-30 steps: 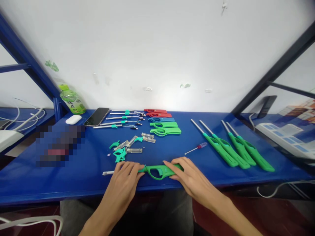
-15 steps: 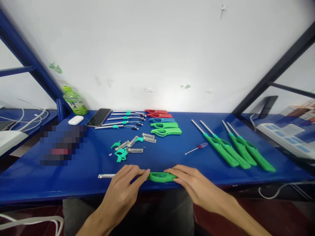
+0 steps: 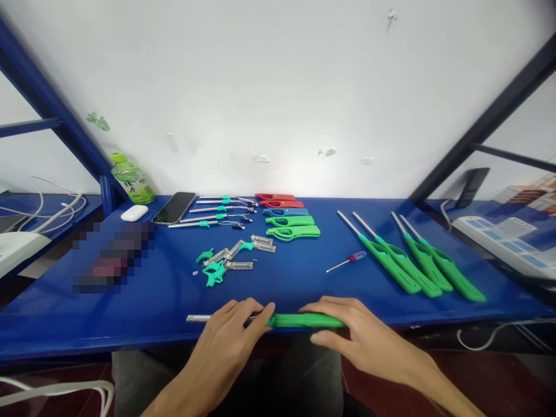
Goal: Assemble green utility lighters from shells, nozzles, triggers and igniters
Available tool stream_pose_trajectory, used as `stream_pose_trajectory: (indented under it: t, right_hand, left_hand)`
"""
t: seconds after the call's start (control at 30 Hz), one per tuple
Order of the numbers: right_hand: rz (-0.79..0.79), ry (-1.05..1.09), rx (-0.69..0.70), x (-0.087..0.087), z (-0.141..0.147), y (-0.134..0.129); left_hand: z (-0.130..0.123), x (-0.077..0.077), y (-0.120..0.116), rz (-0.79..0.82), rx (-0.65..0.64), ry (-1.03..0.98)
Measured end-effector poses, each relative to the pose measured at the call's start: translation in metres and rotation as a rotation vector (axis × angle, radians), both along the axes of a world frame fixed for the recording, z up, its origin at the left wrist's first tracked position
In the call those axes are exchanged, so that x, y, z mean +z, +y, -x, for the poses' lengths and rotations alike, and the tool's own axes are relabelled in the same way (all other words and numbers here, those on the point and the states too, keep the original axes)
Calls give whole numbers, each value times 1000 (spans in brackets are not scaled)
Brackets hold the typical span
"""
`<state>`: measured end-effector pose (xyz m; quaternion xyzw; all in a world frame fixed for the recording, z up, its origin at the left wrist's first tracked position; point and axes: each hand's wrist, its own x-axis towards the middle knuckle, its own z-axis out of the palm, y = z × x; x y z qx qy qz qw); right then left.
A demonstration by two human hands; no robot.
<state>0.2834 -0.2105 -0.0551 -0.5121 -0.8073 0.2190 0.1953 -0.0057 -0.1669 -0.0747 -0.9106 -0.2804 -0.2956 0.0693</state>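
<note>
A green long-nosed gas lighter [image 3: 295,320] lies sideways along the table's front edge, metal tube to the left. My left hand [image 3: 230,339] is closed round it where the tube meets the green body. My right hand [image 3: 369,336] holds the handle end, fingers behind it and thumb below, the thumb tip a little apart from it. Beyond my hands are teal triggers [image 3: 214,272] and clear fuel tanks [image 3: 240,266] in a loose group. A small screwdriver [image 3: 346,262] with a purple and red handle lies to their right.
Several green lighters [image 3: 393,266] lie at right. Farther back are metal tubes with wires [image 3: 204,223] and red, blue and green handle shells [image 3: 299,231]. A phone [image 3: 174,207], white case [image 3: 134,212] and bottle [image 3: 132,179] stand back left; a blurred patch [image 3: 113,255] covers something nearer.
The lighter has shifted right and rolled, so its narrow edge now faces up instead of the looped side. Both hands moved slightly right, and my right thumb has spread from the fingers.
</note>
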Motion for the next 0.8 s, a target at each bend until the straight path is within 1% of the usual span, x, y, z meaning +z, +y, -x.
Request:
stream_pose_trajectory:
  t: [0.07, 0.17, 0.3, 0.43, 0.6, 0.7, 0.8]
  right_hand:
    - [-28, -5, -5, 0, -1, -3]
    - [-94, 5, 31, 2, 0, -5]
    - [-227, -52, 82, 2, 0, -6]
    - [-260, -104, 114, -2, 0, -2]
    - [-315, -86, 120, -4, 6, 9]
    - [-291, -100, 87, -9, 12, 16]
    - [-271, -135, 77, -18, 19, 22]
  left_hand:
    - [-1, 2, 0, 42, 31, 86]
    - [0, 4, 0, 90, -5, 136]
    - [0, 3, -2, 91, -42, 89]
    - [-2, 3, -4, 49, -14, 43]
    - [-6, 4, -1, 84, 4, 33]
    - [-3, -1, 6, 40, 21, 43]
    - [5, -12, 14, 5, 56, 66]
